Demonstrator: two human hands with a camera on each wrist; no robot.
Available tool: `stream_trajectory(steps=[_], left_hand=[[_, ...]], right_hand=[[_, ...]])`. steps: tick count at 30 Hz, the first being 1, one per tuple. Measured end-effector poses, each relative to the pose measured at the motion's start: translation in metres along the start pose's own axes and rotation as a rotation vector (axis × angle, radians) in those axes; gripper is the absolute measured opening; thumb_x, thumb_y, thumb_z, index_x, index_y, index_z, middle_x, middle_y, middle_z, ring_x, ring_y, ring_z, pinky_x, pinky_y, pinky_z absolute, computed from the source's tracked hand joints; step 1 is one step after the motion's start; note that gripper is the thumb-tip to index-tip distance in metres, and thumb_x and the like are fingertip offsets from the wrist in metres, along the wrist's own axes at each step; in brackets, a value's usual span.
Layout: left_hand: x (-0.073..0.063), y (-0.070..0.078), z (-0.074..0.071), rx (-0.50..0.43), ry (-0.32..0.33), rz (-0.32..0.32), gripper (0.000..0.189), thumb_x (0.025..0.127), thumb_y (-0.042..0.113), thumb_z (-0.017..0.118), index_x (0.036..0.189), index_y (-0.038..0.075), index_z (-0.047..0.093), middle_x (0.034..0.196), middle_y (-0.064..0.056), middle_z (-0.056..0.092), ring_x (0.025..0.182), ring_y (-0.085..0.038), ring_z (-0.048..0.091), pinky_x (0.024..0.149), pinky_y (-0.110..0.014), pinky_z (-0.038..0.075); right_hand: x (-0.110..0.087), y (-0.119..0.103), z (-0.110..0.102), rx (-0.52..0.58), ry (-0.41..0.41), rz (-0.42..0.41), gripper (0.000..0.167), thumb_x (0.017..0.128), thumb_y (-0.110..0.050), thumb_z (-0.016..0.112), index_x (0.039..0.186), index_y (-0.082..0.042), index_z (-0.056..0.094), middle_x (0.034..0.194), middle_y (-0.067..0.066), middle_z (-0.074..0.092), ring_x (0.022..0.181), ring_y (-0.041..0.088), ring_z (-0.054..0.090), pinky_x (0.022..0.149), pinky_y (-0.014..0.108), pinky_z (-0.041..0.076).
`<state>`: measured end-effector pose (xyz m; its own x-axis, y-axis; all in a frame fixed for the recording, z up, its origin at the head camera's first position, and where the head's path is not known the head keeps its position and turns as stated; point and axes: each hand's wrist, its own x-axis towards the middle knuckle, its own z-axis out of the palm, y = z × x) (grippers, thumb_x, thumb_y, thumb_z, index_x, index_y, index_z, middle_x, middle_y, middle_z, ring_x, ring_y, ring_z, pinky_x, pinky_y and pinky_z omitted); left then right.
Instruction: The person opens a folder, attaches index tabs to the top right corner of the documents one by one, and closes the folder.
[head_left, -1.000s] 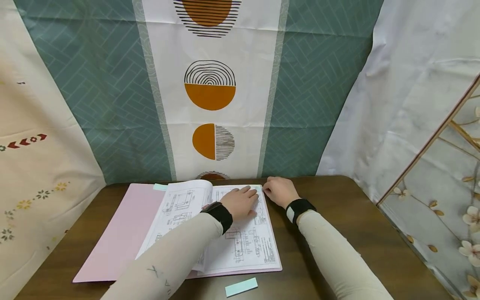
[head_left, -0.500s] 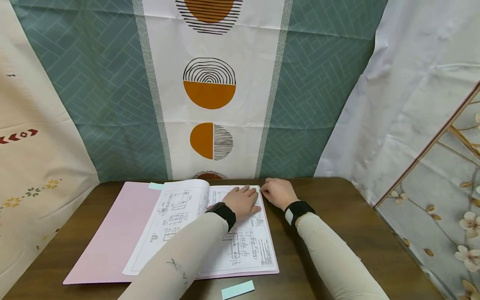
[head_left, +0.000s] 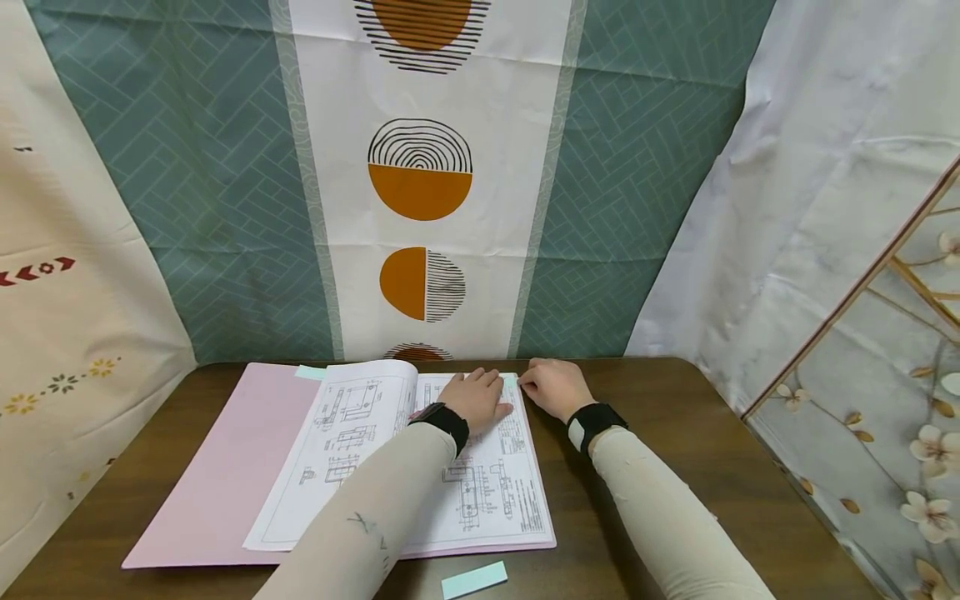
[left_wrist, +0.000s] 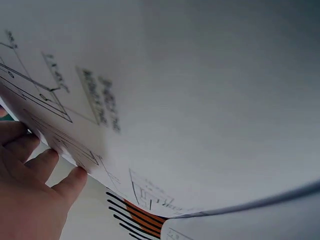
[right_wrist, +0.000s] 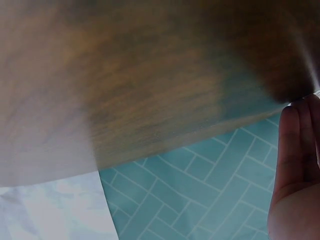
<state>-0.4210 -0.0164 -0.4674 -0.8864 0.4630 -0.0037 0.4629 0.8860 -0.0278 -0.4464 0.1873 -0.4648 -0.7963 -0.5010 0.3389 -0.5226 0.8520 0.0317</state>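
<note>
A booklet of technical drawings lies open on the table, its left-hand pages curling up near the spine. My left hand rests on the upper part of the right-hand page, fingers extended. In the left wrist view its fingers meet the paper. At the top right corner of that page, my right hand has its fingers curled and appears to pinch a pale green sticky note, mostly hidden. In the right wrist view the fingers reach the paper's edge; the pinch itself is out of sight.
The booklet's pink cover spreads to the left, with a pale green sticky note at its top edge. Another pale green strip lies near the front. The brown wooden table ends at patterned cloth behind.
My left hand has shifted slightly left on the page, uncovering some of the pale green note. The left-hand page lies more spread out than a second ago. My right hand stays at the corner.
</note>
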Motion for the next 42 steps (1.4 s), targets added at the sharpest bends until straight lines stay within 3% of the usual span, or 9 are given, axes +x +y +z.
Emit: stream_trajectory(steps=[2, 7, 10, 15, 22, 28, 34, 38, 42], left_hand=[[-0.005, 0.001, -0.003, 0.03, 0.007, 0.04, 0.065, 0.115, 0.055, 0.05, 0.167, 0.015, 0.049, 0.173, -0.003, 0.044, 0.161, -0.027, 0.037, 0.126, -0.055, 0.035], [-0.016, 0.005, -0.012, 0.138, 0.043, 0.206, 0.061, 0.118, 0.052, 0.045, 0.167, 0.016, 0.049, 0.172, 0.0, 0.047, 0.16, -0.026, 0.041, 0.124, -0.051, 0.039], [-0.016, 0.004, -0.012, 0.148, 0.057, 0.239, 0.062, 0.117, 0.053, 0.046, 0.166, 0.016, 0.05, 0.17, -0.001, 0.05, 0.158, -0.026, 0.044, 0.123, -0.05, 0.041], [-0.014, -0.002, -0.012, 0.084, 0.027, 0.137, 0.065, 0.116, 0.057, 0.047, 0.167, 0.016, 0.05, 0.17, -0.001, 0.049, 0.159, -0.027, 0.042, 0.125, -0.054, 0.037], [-0.02, -0.003, -0.023, 0.026, -0.022, -0.035, 0.07, 0.113, 0.06, 0.052, 0.167, 0.014, 0.05, 0.173, -0.003, 0.046, 0.16, -0.028, 0.04, 0.126, -0.057, 0.035], [-0.027, 0.008, -0.026, 0.071, 0.004, -0.075, 0.071, 0.111, 0.061, 0.057, 0.16, 0.009, 0.057, 0.167, -0.007, 0.052, 0.157, -0.028, 0.045, 0.124, -0.056, 0.038], [-0.06, 0.019, -0.036, 0.139, 0.068, 0.028, 0.056, 0.107, 0.053, 0.07, 0.144, 0.01, 0.071, 0.148, -0.006, 0.068, 0.14, -0.025, 0.062, 0.116, -0.048, 0.048], [-0.096, 0.024, -0.039, 0.113, 0.108, 0.13, 0.046, 0.103, 0.048, 0.078, 0.134, 0.013, 0.076, 0.133, -0.003, 0.075, 0.124, -0.023, 0.071, 0.11, -0.044, 0.053], [-0.137, 0.029, -0.041, 0.044, 0.11, 0.205, 0.048, 0.098, 0.048, 0.084, 0.133, 0.016, 0.076, 0.129, -0.002, 0.076, 0.12, -0.023, 0.073, 0.105, -0.044, 0.056]], right_hand=[[0.0, 0.0, 0.0, -0.002, 0.009, -0.004, 0.015, 0.1, -0.013, 0.083, 0.113, -0.017, 0.089, 0.098, -0.002, 0.074, 0.09, 0.019, 0.074, 0.082, 0.039, 0.062], [-0.001, -0.002, -0.005, 0.002, 0.017, -0.016, 0.014, 0.099, -0.015, 0.084, 0.112, -0.017, 0.089, 0.098, -0.003, 0.074, 0.095, 0.021, 0.076, 0.085, 0.041, 0.062], [-0.001, -0.004, -0.008, 0.013, 0.023, -0.024, 0.013, 0.099, -0.015, 0.084, 0.111, -0.017, 0.089, 0.097, -0.003, 0.073, 0.094, 0.022, 0.076, 0.084, 0.042, 0.062], [-0.002, -0.007, -0.01, 0.019, 0.027, -0.012, 0.013, 0.1, -0.014, 0.084, 0.111, -0.016, 0.089, 0.098, -0.002, 0.074, 0.094, 0.022, 0.076, 0.084, 0.04, 0.062], [0.0, -0.01, -0.011, 0.022, 0.038, -0.018, 0.013, 0.099, -0.013, 0.084, 0.111, -0.016, 0.089, 0.095, -0.003, 0.073, 0.088, 0.019, 0.074, 0.079, 0.038, 0.061], [-0.003, -0.008, -0.011, 0.015, 0.042, -0.025, 0.012, 0.099, -0.014, 0.085, 0.11, -0.016, 0.089, 0.093, -0.002, 0.073, 0.084, 0.019, 0.073, 0.075, 0.037, 0.061], [-0.005, -0.005, -0.01, 0.016, 0.003, -0.036, 0.015, 0.1, -0.013, 0.083, 0.113, -0.016, 0.088, 0.095, -0.001, 0.072, 0.083, 0.018, 0.07, 0.077, 0.038, 0.061], [-0.008, -0.005, -0.008, 0.005, -0.05, -0.043, 0.02, 0.101, -0.012, 0.081, 0.12, -0.014, 0.086, 0.104, 0.002, 0.074, 0.093, 0.021, 0.073, 0.083, 0.04, 0.062], [-0.017, -0.01, -0.011, 0.015, -0.057, -0.023, 0.023, 0.102, -0.012, 0.081, 0.124, -0.012, 0.084, 0.116, 0.006, 0.077, 0.104, 0.025, 0.075, 0.088, 0.042, 0.063]])
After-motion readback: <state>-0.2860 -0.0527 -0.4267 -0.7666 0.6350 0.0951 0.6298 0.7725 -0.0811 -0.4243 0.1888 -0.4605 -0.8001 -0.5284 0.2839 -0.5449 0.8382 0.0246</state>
